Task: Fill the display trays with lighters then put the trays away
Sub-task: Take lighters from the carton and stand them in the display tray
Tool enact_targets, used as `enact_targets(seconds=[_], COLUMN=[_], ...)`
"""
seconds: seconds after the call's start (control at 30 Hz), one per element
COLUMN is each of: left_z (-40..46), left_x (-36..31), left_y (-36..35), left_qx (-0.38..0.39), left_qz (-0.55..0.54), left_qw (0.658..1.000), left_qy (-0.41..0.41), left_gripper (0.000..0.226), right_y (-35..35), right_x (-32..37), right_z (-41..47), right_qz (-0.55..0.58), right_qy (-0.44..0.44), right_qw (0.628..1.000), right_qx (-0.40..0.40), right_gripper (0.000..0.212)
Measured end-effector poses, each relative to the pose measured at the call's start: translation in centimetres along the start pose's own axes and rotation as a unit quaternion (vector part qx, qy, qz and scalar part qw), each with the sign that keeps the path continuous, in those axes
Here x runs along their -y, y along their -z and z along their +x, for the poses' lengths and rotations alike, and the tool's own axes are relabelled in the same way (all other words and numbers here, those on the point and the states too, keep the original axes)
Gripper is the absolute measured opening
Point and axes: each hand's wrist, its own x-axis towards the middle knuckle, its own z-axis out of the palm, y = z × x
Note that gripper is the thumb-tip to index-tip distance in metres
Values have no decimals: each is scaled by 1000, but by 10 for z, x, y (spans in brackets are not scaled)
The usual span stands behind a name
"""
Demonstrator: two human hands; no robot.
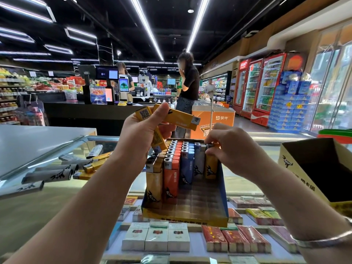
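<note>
Lighters are light, stiff and smooth plastic, so I judge they slip easily and are best pinched on the flat sides, near the metal head. Far to the left of both hands, loose lighters (62, 169), grey and yellow, lie on the glass counter (47, 202) and wait for filling.

Left hand (142, 136) grasps a small bunch of yellow lighters (177, 117); one sticks out to the right over the thumb, and I think a loose grip can drop it.

Below this hand stands the display tray (190, 212), tilted, with full yellow and orange rows at its left. Its cardboard walls look thin and soft, so pushing hard may bend them.

Right hand (234, 149) pinches the top of one yellow lighter (211, 166) standing in the rightmost row, close against the tray's right wall. In front of these fingers the blue, grey and yellow rows have much open room.

Right of this hand, an open carton (289, 162) stands apart from the tray, near the wrist.
</note>
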Motion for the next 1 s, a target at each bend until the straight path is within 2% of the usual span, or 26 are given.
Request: enact_targets(seconds=[0.3, 0.53, 0.63, 0.7, 0.77, 0.9, 1.0], left_z=[-3, -4, -3, -3, -3, -3, -4], left_x=[-2, -3, -3, -3, -3, -3, -4], left_y=[-3, -3, -3, -3, -4, -3, -4], left_qx=[3, 9, 14, 19, 27, 30, 34], left_qz=[-7, -6, -7, 0, 10, 17, 26], left_qw=[1000, 1000, 1000, 1000, 1000, 999, 999], left_qy=[0, 1, 1, -2, -7, -18, -16], left_gripper=[23, 23, 25, 26, 27, 25, 25], right_y=[-1, -5, -3, 1, 5, 3, 0], right_x=[3, 2, 2, 3, 7, 17, 20], right_z=[-2, -3, -3, 0, 2, 2, 0], right_qz=[-21, -9, 23, 102, 205, 289, 239], right_qy=[-7, -15, -19, -38, -46, -17, 13], right_qw=[1000, 1000, 999, 987, 965, 945, 957], right_qx=[8, 18, -39, -115, -156, -153, -161], right_gripper=[7, 15, 18, 15, 18, 40, 47])
